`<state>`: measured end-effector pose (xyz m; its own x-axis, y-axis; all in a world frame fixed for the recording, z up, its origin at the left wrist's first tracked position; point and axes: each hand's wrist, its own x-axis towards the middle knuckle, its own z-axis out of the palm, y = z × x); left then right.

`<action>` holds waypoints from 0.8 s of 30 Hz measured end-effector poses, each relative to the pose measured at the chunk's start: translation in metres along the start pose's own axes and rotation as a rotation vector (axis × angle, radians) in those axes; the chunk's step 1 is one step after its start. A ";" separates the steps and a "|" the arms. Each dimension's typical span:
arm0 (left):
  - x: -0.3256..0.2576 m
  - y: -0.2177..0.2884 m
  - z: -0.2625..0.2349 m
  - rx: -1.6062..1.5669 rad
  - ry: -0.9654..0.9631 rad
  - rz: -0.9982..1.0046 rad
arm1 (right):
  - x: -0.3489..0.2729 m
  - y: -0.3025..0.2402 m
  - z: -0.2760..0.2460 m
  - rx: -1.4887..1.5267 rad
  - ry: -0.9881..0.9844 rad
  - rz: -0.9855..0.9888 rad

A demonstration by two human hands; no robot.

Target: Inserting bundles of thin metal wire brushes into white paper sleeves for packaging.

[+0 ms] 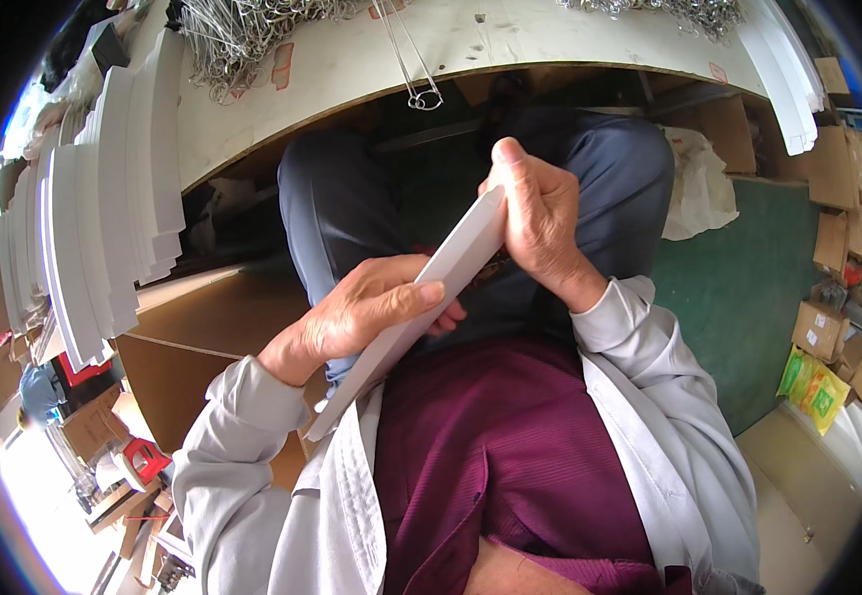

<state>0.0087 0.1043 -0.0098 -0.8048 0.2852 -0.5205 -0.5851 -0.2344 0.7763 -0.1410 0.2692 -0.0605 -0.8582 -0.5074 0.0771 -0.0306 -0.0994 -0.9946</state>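
White strip [463,250] is held mid-length by left hand [367,302], at upper end by right hand [542,213]; handling judged underway. Stacked strips [84,238], and wire pieces [238,40] on counter [590,42], are untouched.

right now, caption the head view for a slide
Left hand and right hand hold a long, slanted white strip.

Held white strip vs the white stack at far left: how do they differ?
The held strip looks like a single piece; the stack holds many. The held strip slants, held by the left hand and right hand; the stack sits left of both, untouched. Both are long and white.
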 end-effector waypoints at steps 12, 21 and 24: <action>0.008 0.013 -0.003 0.425 0.482 -0.042 | 0.008 -0.009 -0.012 -0.439 -0.069 -0.575; 0.009 -0.005 0.013 0.697 0.702 0.090 | -0.018 0.006 -0.001 -0.397 -0.161 -0.476; 0.010 -0.017 0.016 0.676 0.740 0.142 | -0.029 0.000 0.002 -0.377 -0.231 -0.312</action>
<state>0.0120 0.1264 -0.0229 -0.8566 -0.4056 -0.3189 -0.4844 0.4198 0.7675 -0.1150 0.2823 -0.0628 -0.6454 -0.6820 0.3439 -0.4842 0.0172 -0.8748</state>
